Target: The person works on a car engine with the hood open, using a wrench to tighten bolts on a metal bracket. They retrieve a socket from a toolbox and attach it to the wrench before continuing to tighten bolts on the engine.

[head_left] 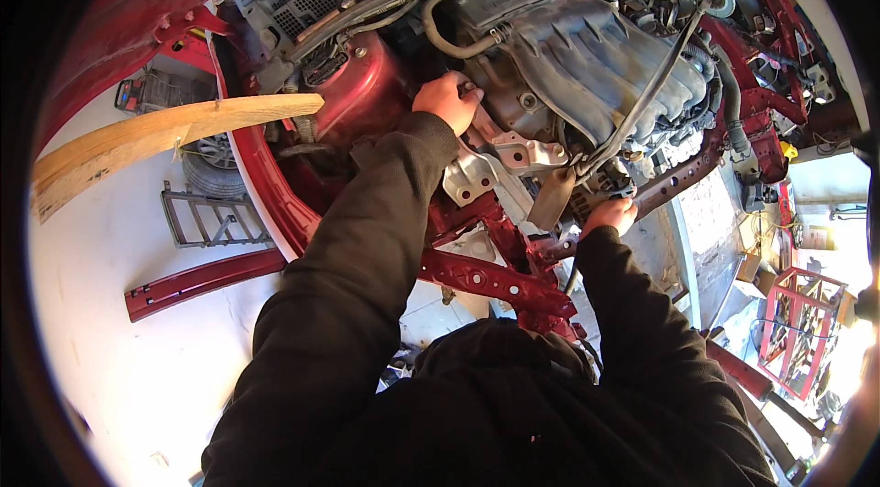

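Inside a car's engine bay, my left hand (447,102) is curled beside the engine, at the upper end of a pale metal mount bracket (532,153). What its fingers grip, if anything, is hidden. Lower and to the right, my right hand (610,216) is closed at the engine's front edge, next to a dark ribbed part; its fingertips are partly covered. Between the hands hangs a brownish flap (553,198), where a dark strap (646,93) comes down across the engine. The grey-black engine cover (587,56) lies beyond both hands.
A wooden beam (183,134) juts in from the left, near the red strut tower (362,93). A red perforated crossmember (477,276) runs below my forearms. A wheel (215,162) and metal frame (215,217) stand left; a red rack (797,327) stands right.
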A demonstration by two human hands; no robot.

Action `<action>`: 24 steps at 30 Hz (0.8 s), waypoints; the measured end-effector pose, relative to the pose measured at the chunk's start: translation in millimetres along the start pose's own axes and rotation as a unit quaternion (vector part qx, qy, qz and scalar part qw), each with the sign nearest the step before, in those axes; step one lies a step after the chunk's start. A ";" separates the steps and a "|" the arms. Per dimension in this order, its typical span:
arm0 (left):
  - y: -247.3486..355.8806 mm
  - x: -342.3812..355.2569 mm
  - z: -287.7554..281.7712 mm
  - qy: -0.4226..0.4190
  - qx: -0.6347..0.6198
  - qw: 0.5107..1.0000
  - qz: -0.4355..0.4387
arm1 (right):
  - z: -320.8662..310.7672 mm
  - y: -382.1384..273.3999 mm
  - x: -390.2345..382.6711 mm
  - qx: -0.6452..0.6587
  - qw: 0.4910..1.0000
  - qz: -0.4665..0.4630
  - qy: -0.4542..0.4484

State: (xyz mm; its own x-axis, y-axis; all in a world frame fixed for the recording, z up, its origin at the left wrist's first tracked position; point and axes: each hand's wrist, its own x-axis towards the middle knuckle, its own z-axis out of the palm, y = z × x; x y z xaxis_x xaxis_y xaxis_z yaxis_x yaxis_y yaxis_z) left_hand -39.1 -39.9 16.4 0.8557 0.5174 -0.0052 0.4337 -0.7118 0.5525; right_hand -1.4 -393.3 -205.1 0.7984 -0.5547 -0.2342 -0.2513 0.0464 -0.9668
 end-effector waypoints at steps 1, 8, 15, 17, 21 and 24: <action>-1.1 -0.9 -0.4 -0.006 -0.025 1.000 -0.010 | -1.0 1.2 0.7 -0.034 0.999 -0.028 0.008; -4.6 2.1 -3.2 -0.022 0.017 0.999 0.023 | -6.8 -6.5 -2.4 0.030 1.000 0.005 0.000; -3.3 8.0 -14.0 -0.059 0.025 0.997 0.050 | -9.8 -9.5 2.7 0.014 1.000 -0.002 -0.019; 1.7 11.2 -21.7 -0.079 0.070 0.992 0.067 | -9.9 -8.7 4.5 -0.014 1.000 0.001 -0.019; 16.9 9.0 -31.3 -0.079 0.150 0.982 0.087 | -8.0 -7.2 5.6 -0.015 0.999 0.038 -0.023; 22.1 7.7 -33.5 -0.052 0.165 0.979 0.110 | -4.1 -5.6 6.0 -0.001 1.000 0.021 0.006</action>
State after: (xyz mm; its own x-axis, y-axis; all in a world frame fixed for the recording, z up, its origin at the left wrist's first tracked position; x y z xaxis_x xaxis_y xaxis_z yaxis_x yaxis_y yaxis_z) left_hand -32.4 -35.8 56.4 0.9556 0.2943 -0.0111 0.2876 -0.9245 0.2502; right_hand 2.6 -400.3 -200.7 0.7806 -0.5622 -0.2733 -0.2852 0.0687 -0.9560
